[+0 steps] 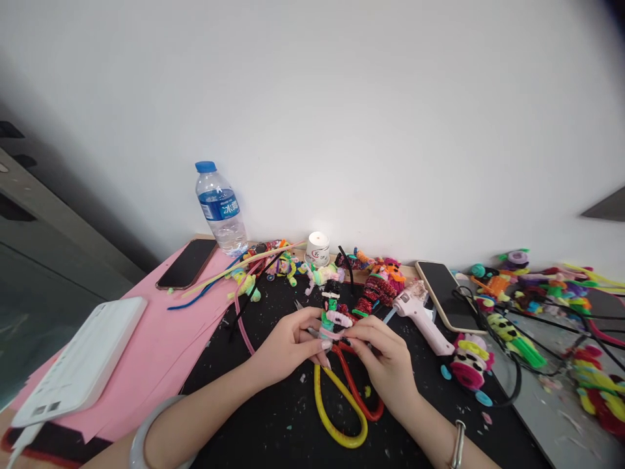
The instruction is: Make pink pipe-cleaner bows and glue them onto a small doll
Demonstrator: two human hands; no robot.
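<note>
Both hands meet at the middle of the black mat (pixel 273 417). My left hand (pixel 288 345) is closed, its fingers pinched on a small pipe-cleaner figure (pixel 333 317) in green, pink and black. My right hand (pixel 383 355) is closed on the same figure from the right side. Thin metal tweezer-like tips (pixel 305 312) stick out just left of the figure. Beneath the hands lie scissors with one yellow and one red handle loop (pixel 349 410).
A pink glue gun (pixel 420 312) and a phone (pixel 446 293) lie right of the hands, with pipe-cleaner figures (pixel 469 365) beyond. At the back stand a lit candle (pixel 318 248) and a water bottle (pixel 221 210). On the pink paper (pixel 161 345) at left are another phone (pixel 187 264) and a white box (pixel 81 365).
</note>
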